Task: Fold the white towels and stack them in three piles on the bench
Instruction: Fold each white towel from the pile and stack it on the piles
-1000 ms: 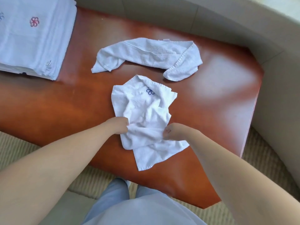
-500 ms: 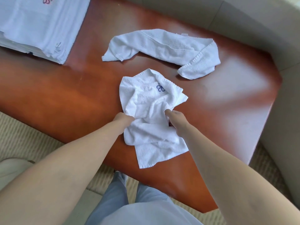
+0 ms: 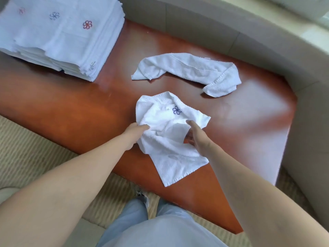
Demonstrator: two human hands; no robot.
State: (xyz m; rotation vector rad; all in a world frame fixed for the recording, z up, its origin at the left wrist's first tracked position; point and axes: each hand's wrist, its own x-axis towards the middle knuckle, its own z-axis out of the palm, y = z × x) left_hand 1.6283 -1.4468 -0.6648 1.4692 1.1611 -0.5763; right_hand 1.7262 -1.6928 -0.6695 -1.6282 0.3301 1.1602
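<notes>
A crumpled white towel (image 3: pixel 169 143) with a blue flower mark lies near the front edge of the red-brown bench (image 3: pixel 71 111). My left hand (image 3: pixel 135 130) grips its left side, fingers curled into the cloth. My right hand (image 3: pixel 195 135) pinches a fold at its right side, with the fingers partly hidden under the cloth. A second white towel (image 3: pixel 188 72) lies loose and twisted farther back on the bench. Stacks of folded white towels (image 3: pixel 58 38) with red and blue flower marks sit at the back left.
A beige padded wall (image 3: pixel 267 41) curves round the back and right of the bench. Striped beige carpet (image 3: pixel 35 154) lies below the front edge. My light blue trousers and a shoe show at the bottom.
Both hands have moved farther up the crumpled towel, from its middle towards the flower mark. The view has shifted, bringing more of the folded stacks into sight.
</notes>
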